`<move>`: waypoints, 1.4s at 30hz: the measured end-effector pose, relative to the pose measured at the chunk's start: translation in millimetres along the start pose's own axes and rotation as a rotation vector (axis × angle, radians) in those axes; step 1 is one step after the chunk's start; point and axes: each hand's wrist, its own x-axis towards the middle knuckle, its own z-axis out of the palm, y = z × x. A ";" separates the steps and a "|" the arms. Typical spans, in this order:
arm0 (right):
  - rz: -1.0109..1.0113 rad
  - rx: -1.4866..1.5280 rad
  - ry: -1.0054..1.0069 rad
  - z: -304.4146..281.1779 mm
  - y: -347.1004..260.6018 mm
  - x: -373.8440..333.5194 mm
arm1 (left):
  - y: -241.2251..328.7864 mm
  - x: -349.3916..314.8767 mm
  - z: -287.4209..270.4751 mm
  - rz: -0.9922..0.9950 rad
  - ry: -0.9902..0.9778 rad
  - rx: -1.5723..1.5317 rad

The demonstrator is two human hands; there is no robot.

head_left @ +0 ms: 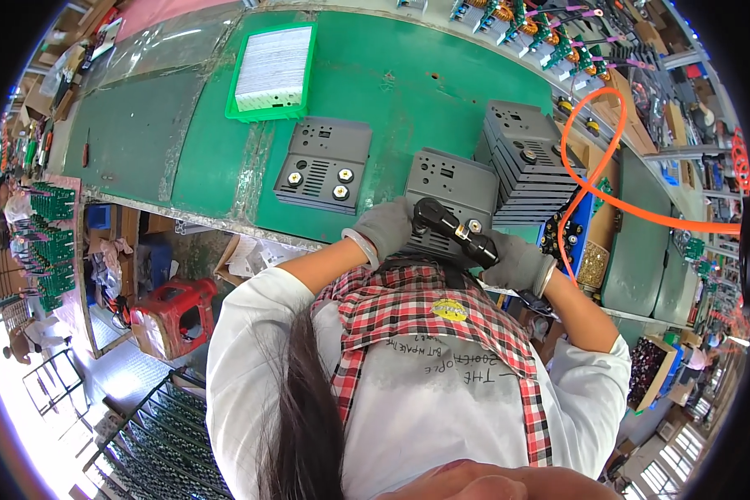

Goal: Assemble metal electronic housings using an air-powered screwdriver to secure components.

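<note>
My left hand (386, 228), in a grey glove, is closed at the head of a black power ratchet (440, 220) with a silver collar. My right hand (518, 263), gloved too, wraps round the tool's handle end. The ratchet lies across the near part of a dark grey metal panel (465, 181) with slots and holes. Beside the silver collar, a brass-coloured nut on a white seat (475, 226) shows on the panel. The panel's near edge and some fingertips are hidden by the tool and gloves.
Left of it lies another grey panel (329, 142) bearing three nuts. A stack of panels (521, 125) stands at the right. A green tray (232, 93) holds white sheets. An orange hose (642, 210) loops over the right side, above a blue bin (586, 218). Circuit boards (550, 37) line the back.
</note>
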 end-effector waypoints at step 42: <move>0.102 0.299 0.317 22.9 59.5 -36.2 | -118.4 3.9 -27.0 0.253 0.365 0.790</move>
